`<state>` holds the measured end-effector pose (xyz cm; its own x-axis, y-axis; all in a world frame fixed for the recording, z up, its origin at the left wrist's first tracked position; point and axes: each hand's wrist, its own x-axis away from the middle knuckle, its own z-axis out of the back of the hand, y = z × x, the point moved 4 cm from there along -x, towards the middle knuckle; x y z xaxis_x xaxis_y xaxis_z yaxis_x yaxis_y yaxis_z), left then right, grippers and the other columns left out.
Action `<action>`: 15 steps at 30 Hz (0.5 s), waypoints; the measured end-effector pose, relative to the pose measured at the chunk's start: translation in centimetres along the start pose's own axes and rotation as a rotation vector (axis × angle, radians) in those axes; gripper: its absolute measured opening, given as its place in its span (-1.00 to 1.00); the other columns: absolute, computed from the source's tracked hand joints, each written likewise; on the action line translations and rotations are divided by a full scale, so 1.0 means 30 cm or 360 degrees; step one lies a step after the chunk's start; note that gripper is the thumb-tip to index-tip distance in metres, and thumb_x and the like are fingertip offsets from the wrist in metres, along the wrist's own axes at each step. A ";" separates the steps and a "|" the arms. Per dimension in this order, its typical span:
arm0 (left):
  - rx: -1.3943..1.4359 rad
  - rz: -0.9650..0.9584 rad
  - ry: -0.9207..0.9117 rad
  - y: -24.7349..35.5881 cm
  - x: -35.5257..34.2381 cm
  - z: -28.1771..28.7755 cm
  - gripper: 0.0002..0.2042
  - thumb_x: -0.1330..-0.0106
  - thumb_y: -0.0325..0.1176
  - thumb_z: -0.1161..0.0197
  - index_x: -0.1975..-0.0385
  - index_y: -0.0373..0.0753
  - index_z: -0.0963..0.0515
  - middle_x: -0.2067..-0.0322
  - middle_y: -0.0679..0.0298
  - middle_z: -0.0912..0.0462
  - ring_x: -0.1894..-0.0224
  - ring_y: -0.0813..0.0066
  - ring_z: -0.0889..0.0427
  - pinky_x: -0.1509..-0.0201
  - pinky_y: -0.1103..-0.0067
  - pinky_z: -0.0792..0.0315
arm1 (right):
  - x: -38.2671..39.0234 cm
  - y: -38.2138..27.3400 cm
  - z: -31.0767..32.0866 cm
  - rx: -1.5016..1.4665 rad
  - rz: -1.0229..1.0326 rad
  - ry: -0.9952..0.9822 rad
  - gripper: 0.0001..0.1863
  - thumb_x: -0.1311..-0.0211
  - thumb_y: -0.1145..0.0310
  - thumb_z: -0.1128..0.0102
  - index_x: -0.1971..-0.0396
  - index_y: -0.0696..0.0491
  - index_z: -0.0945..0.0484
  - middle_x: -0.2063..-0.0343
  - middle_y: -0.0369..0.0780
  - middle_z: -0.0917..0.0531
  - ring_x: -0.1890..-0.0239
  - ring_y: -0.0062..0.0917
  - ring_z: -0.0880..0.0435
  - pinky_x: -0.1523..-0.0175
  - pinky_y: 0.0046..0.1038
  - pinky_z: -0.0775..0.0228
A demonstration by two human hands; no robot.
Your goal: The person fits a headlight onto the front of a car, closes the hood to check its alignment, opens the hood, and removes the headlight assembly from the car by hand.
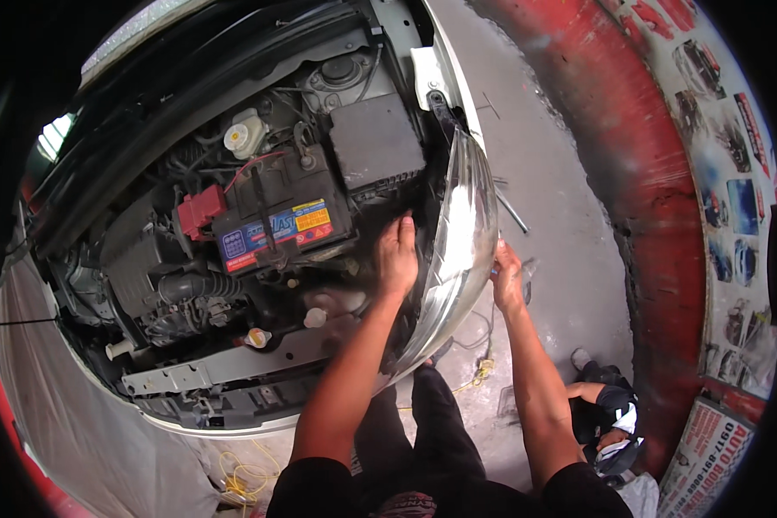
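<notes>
A clear headlight [459,233] is fitted at the front corner of a white car, whose hood is raised. My left hand [397,257] reaches into the engine bay just behind the headlight, near the battery [276,229]. Its thumb shows, while the other fingers are hidden in the dark gap, so I cannot see what they touch. On the outer side of the headlight is my right hand [508,278], its fingers curled closed close to the lens edge. A small bluish bit shows at its fingertips, too small to name.
A black box with a flat lid [376,142] sits behind the battery. The metal front crossmember [224,367] runs along the bay. A metal rod [511,207] and a yellow cord [243,476] lie on the floor. Another person [609,414] is low down at the right, near a red wall [665,216].
</notes>
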<state>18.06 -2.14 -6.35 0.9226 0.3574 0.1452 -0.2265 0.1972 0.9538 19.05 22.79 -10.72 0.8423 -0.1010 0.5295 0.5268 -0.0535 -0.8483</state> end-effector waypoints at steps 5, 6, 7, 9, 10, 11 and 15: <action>0.0000 0.0006 0.0008 0.013 -0.005 0.009 -0.55 -0.54 -0.11 0.08 0.01 -0.40 -0.59 0.07 -0.12 -0.65 -0.02 -0.06 -0.62 -0.12 0.33 -0.45 | -0.012 0.011 0.016 0.0030 -0.0021 0.0001 -0.39 -0.45 -0.19 0.09 -0.09 0.08 -0.50 0.16 -0.26 -0.61 0.10 -0.52 -0.55 -0.03 -0.31 -0.44; 0.0002 -0.0002 -0.0008 0.011 -0.006 0.009 -0.55 -0.53 -0.10 0.07 -0.01 -0.39 -0.58 0.08 -0.13 -0.65 -0.01 -0.08 -0.62 -0.10 0.32 -0.46 | -0.017 0.022 0.017 0.0020 -0.0046 0.0016 -0.39 -0.46 -0.18 0.10 -0.10 0.09 -0.49 0.14 -0.25 -0.61 0.08 -0.51 -0.55 -0.05 -0.34 -0.42; 0.0014 0.0018 -0.0002 0.006 -0.013 0.005 -0.55 -0.53 -0.10 0.07 -0.01 -0.39 -0.58 0.08 -0.13 -0.65 -0.01 -0.08 -0.62 -0.10 0.32 -0.46 | -0.021 0.032 0.024 0.0012 -0.0073 0.0031 -0.39 -0.47 -0.17 0.11 -0.12 0.10 -0.48 0.12 -0.24 -0.61 0.06 -0.50 -0.55 -0.06 -0.36 -0.41; 0.0116 -0.0055 0.0061 0.019 -0.027 0.004 -0.54 -0.51 -0.06 0.04 -0.09 -0.36 -0.53 0.10 -0.16 -0.65 0.00 -0.14 -0.61 -0.07 0.29 -0.46 | -0.045 0.021 0.027 0.0007 -0.0033 -0.0049 -0.31 -0.44 -0.22 0.08 -0.20 0.12 -0.43 -0.01 -0.16 -0.56 -0.07 -0.35 -0.51 -0.16 -0.23 -0.36; 0.0121 -0.0030 0.0070 0.025 -0.019 0.012 -0.54 -0.51 -0.06 0.04 -0.09 -0.36 -0.53 0.10 -0.16 -0.65 0.00 -0.14 -0.61 -0.07 0.29 -0.46 | -0.045 0.014 0.020 -0.0023 0.0017 -0.0128 -0.21 -0.40 -0.27 0.06 -0.28 0.15 -0.37 -0.15 -0.08 -0.50 -0.19 -0.20 -0.47 -0.26 -0.10 -0.31; 0.0131 0.0091 0.0011 0.022 -0.008 0.015 -0.48 -0.50 -0.02 0.04 -0.12 -0.41 -0.49 0.06 -0.18 -0.63 -0.03 -0.10 -0.61 -0.13 0.31 -0.42 | -0.033 0.019 0.023 -0.0005 -0.0003 -0.0133 -0.21 -0.40 -0.27 0.06 -0.28 0.15 -0.37 -0.15 -0.08 -0.50 -0.19 -0.20 -0.47 -0.26 -0.10 -0.31; 0.0004 0.0193 0.0038 0.004 0.006 0.017 -0.39 -0.44 0.07 -0.01 -0.13 -0.46 -0.46 0.04 -0.25 -0.61 -0.04 -0.09 -0.61 -0.18 0.30 -0.38 | -0.023 0.032 0.027 0.0006 0.0017 -0.0079 -0.24 -0.42 -0.25 0.08 -0.28 0.14 -0.37 -0.19 -0.08 -0.48 -0.22 -0.23 -0.45 -0.30 -0.08 -0.25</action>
<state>18.35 -2.52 -6.08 0.8808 0.3999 0.2535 -0.3353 0.1488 0.9303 19.07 23.62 -11.89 0.8525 -0.0521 0.5201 0.5180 -0.0489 -0.8540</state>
